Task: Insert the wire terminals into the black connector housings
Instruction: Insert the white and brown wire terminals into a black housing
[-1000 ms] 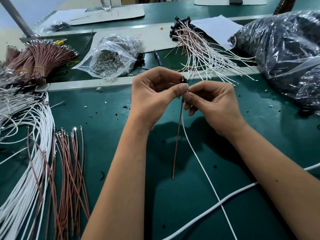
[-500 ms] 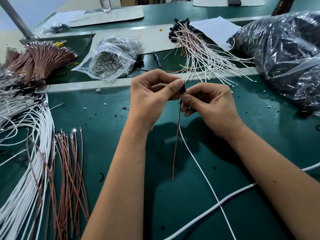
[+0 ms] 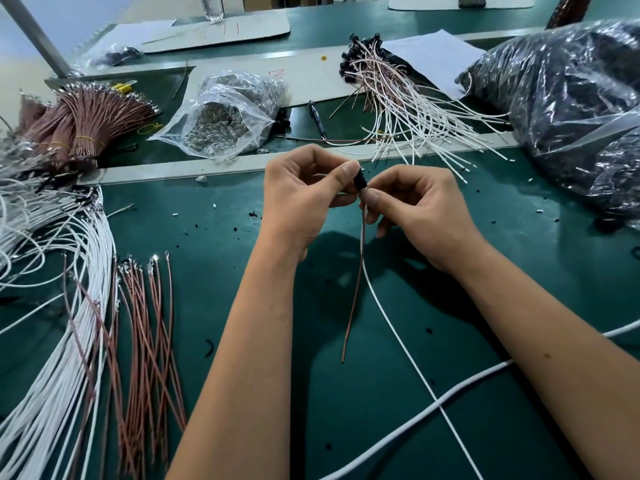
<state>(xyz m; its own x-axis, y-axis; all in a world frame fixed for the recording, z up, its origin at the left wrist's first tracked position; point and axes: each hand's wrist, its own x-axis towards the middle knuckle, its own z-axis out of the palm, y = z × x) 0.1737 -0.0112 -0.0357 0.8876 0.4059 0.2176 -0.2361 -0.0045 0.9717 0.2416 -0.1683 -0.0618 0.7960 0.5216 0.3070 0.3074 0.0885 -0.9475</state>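
Note:
Above the green mat, my left hand [image 3: 304,199] pinches a small black connector housing [image 3: 360,180] between thumb and fingers. Just below it, my right hand [image 3: 419,213] pinches the top of the wires where they enter the housing. A brown wire [image 3: 353,299] and a white wire [image 3: 408,355] hang down from the housing toward me. The terminals themselves are hidden by my fingertips.
Loose brown wires [image 3: 145,341] and white wires [image 3: 52,375] with terminals lie at the left. A finished pile of wired housings [image 3: 391,95] lies behind. A clear bag of metal parts [image 3: 225,116] and a large dark bag of housings [image 3: 568,109] stand at the back. A thick white cable [image 3: 450,396] crosses the mat.
Both hands have dropped slightly. The black housing now shows more between my fingertips, and my right fingers have closed up under it.

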